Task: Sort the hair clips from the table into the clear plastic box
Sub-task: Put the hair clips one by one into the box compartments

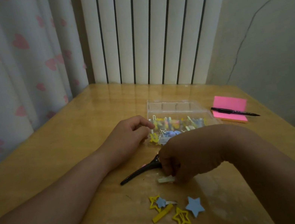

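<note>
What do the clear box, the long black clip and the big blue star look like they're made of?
Box: clear hard plastic; the clips show through its walls.
Long black clip: glossy, with a highlight running along it; probably plastic, possibly lacquered metal.
Big blue star: flat, matte, no shine; painted metal or felt, cannot tell.

No text, label, brand, number or sign can be read anywhere in the view. The pink sticky-note pad (229, 106), at about 2 o'clock on the table, shows a plain top sheet. The black pen (235, 111) lying across it is too small and dim to make out any print on its barrel. The walls of the clear plastic box (173, 105), at about 1 o'clock, carry no legible marking.
</note>
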The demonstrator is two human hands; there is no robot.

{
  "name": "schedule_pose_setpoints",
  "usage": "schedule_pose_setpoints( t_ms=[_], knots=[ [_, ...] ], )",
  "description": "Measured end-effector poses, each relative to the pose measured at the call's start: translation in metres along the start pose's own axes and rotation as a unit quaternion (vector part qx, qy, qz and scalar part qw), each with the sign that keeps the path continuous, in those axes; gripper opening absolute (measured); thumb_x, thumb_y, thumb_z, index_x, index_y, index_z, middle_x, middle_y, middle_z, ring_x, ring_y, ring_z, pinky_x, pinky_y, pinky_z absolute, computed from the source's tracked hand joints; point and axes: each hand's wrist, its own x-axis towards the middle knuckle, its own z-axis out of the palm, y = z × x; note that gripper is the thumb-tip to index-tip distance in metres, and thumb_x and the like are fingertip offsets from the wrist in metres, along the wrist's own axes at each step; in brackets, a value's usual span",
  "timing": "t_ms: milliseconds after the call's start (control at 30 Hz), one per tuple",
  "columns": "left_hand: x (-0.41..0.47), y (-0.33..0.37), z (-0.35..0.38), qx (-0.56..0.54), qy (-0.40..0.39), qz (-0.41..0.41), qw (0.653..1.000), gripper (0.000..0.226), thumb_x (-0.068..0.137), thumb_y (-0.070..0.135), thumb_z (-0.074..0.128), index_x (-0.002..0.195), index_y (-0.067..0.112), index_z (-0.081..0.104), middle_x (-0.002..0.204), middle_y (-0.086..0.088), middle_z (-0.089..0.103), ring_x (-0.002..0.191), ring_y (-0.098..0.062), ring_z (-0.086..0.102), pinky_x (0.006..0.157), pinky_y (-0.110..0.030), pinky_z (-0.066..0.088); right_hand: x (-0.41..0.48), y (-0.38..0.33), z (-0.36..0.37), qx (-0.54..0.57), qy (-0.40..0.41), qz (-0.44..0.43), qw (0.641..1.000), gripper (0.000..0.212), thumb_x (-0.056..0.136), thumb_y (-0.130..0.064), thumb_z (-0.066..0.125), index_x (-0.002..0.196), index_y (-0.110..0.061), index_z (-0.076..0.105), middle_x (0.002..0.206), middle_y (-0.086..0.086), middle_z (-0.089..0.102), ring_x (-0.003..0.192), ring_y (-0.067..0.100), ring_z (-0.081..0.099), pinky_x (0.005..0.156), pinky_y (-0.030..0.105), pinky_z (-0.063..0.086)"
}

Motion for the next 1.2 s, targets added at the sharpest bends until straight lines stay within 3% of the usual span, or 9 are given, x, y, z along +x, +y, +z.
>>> schedule_pose_setpoints(
  t_ms=[133, 300, 367, 633, 833, 900, 967, 1100, 1200],
  knots=[
    [-0.001, 0.002, 0.0, 0.001, 0.002, 0.003, 1.0, 0.022, 0.099, 0.013, 0.063, 0.1, 0.028, 0.079, 0.078, 0.003, 0.07, 0.075, -0.009, 0.062, 0.077, -0.032, 0.05, -0.012, 0.005, -0.01, 0.04, 0.041, -0.015, 0.998, 0.015, 0.099, -0.027, 0.068, 0.113, -0.032, 0.068, 0.096, -0.013, 0.062, 0.083, 0.004, 0.059, 0.073, 0.024, 0.049],
    [0.0, 0.001, -0.001, 0.007, 0.0, -0.001, 1.0, 0.02, 0.1, 0.016, 0.063, 0.099, 0.028, 0.079, 0.084, 0.0, 0.073, 0.076, -0.006, 0.063, 0.077, -0.029, 0.051, -0.039, 0.052, -0.029, 0.193, 0.28, -0.001, 0.94, 0.009, 0.097, -0.024, 0.071, 0.094, -0.033, 0.072, 0.087, -0.017, 0.073, 0.078, -0.003, 0.067, 0.07, 0.017, 0.048],
    [0.0, 0.001, 0.0, 0.013, 0.002, -0.004, 1.0, 0.021, 0.101, 0.016, 0.062, 0.099, 0.029, 0.079, 0.086, 0.0, 0.073, 0.075, -0.004, 0.063, 0.074, -0.025, 0.05, -0.039, 0.069, -0.026, 0.237, 0.32, 0.043, 0.916, 0.009, 0.096, -0.021, 0.073, 0.093, -0.03, 0.073, 0.086, -0.011, 0.075, 0.078, 0.002, 0.068, 0.07, 0.021, 0.048],
    [0.0, 0.002, -0.001, 0.017, -0.002, -0.002, 1.0, 0.022, 0.101, 0.016, 0.062, 0.102, 0.029, 0.079, 0.079, 0.012, 0.07, 0.077, -0.001, 0.064, 0.077, -0.026, 0.051, -0.026, 0.049, -0.019, 0.113, 0.142, 0.077, 0.98, 0.012, 0.097, -0.031, 0.073, 0.108, -0.029, 0.076, 0.082, -0.011, 0.076, 0.07, 0.001, 0.071, 0.062, 0.016, 0.048],
    [-0.001, 0.002, 0.0, 0.018, 0.001, -0.004, 1.0, 0.021, 0.101, 0.017, 0.062, 0.101, 0.029, 0.078, 0.075, 0.015, 0.068, 0.073, 0.004, 0.062, 0.068, -0.016, 0.045, -0.006, 0.031, -0.007, -0.017, 0.056, 0.165, 0.985, 0.017, 0.099, -0.025, 0.07, 0.11, -0.018, 0.081, 0.089, -0.002, 0.082, 0.063, 0.004, 0.07, 0.058, 0.018, 0.055],
    [-0.001, 0.002, -0.001, 0.016, 0.0, -0.003, 1.0, 0.02, 0.101, 0.017, 0.062, 0.101, 0.029, 0.078, 0.079, 0.01, 0.069, 0.074, 0.002, 0.063, 0.072, -0.02, 0.047, -0.001, 0.023, -0.006, -0.04, 0.056, 0.159, 0.985, 0.017, 0.099, -0.02, 0.07, 0.097, -0.037, 0.069, 0.093, 0.003, 0.082, 0.075, 0.013, 0.075, 0.073, 0.028, 0.063],
    [-0.001, 0.002, -0.001, 0.016, 0.0, -0.002, 1.0, 0.02, 0.101, 0.016, 0.062, 0.101, 0.029, 0.079, 0.081, 0.007, 0.069, 0.075, 0.0, 0.063, 0.074, -0.023, 0.049, 0.001, 0.02, -0.004, -0.053, 0.054, 0.146, 0.986, 0.025, 0.099, -0.02, 0.07, 0.107, -0.038, 0.054, 0.097, 0.008, 0.08, 0.089, 0.021, 0.077, 0.087, 0.037, 0.063],
    [-0.001, 0.002, -0.001, 0.008, -0.001, -0.004, 1.0, 0.02, 0.1, 0.015, 0.063, 0.101, 0.028, 0.079, 0.081, 0.005, 0.07, 0.075, -0.001, 0.063, 0.074, -0.023, 0.05, -0.012, 0.037, -0.008, 0.029, 0.119, 0.089, 0.988, 0.011, 0.098, -0.03, 0.067, 0.089, -0.024, 0.068, 0.088, -0.004, 0.07, 0.077, 0.009, 0.065, 0.069, 0.023, 0.051],
    [0.0, 0.002, 0.0, 0.004, 0.001, -0.007, 1.0, 0.02, 0.1, 0.015, 0.063, 0.1, 0.028, 0.079, 0.078, 0.009, 0.069, 0.073, 0.0, 0.062, 0.071, -0.021, 0.048, -0.025, 0.065, -0.017, 0.191, 0.283, 0.061, 0.938, 0.014, 0.096, -0.027, 0.069, 0.086, -0.021, 0.063, 0.082, -0.001, 0.065, 0.068, 0.009, 0.058, 0.063, 0.023, 0.049]
  ],
)
